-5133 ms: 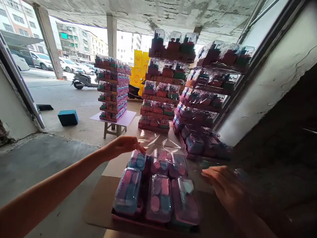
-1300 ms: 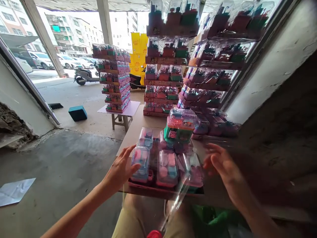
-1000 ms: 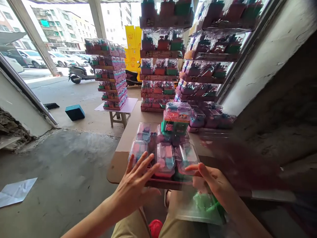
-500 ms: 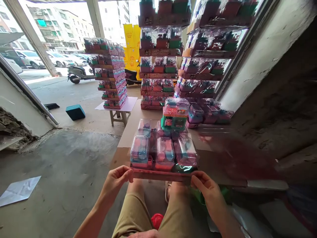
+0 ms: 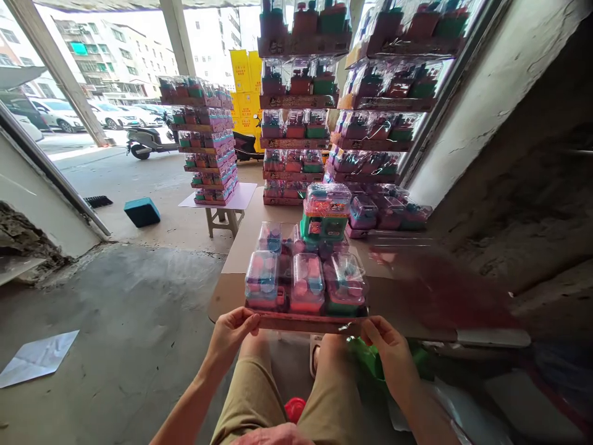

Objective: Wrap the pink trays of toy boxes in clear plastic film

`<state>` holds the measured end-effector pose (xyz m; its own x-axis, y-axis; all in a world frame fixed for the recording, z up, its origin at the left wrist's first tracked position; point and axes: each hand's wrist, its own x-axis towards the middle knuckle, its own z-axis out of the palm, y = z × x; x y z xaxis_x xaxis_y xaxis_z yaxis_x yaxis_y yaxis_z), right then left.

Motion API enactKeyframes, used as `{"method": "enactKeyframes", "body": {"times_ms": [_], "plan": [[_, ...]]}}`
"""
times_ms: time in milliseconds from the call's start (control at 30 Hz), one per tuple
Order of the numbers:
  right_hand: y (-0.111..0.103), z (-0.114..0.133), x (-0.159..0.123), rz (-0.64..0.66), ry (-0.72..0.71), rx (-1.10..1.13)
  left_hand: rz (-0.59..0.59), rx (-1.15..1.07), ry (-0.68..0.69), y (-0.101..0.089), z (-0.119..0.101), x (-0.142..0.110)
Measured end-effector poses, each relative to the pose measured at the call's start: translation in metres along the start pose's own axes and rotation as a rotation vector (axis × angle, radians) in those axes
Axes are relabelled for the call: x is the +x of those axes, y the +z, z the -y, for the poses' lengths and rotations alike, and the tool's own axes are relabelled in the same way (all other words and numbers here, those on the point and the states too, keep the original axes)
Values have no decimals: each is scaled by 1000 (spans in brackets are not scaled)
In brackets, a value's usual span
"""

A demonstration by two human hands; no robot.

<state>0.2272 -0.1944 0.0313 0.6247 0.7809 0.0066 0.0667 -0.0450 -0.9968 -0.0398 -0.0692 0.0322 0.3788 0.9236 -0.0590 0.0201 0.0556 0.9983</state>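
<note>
A pink tray of clear-domed toy boxes (image 5: 306, 289) wrapped in clear film lies at the near edge of a brown cardboard tabletop (image 5: 393, 303). My left hand (image 5: 231, 334) pinches the tray's near left corner. At the near right corner my right hand (image 5: 386, 349) grips the film and tray edge. One single green and orange toy box (image 5: 327, 213) stands on the tray's far side.
Tall stacks of the same wrapped trays (image 5: 301, 105) rise behind, more at the right (image 5: 384, 111). Another stack (image 5: 208, 139) sits on a small stool to the left. A teal block (image 5: 141, 211) and a paper sheet (image 5: 37, 358) lie on the concrete floor. My knees are under the table.
Both hands went from spread above and beside the tray to gripping its near corners. The film now covers the whole tray.
</note>
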Motion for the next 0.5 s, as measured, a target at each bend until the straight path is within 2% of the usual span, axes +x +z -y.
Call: {"method": "enactKeyframes", "body": {"times_ms": [233,500], "plan": [[-8,-30,6,55,-22,-25,-33,-63,-12,-2,6,-1],[-11,-29,11,114,-27,-206,-89,-55,2,0,20,1]]}}
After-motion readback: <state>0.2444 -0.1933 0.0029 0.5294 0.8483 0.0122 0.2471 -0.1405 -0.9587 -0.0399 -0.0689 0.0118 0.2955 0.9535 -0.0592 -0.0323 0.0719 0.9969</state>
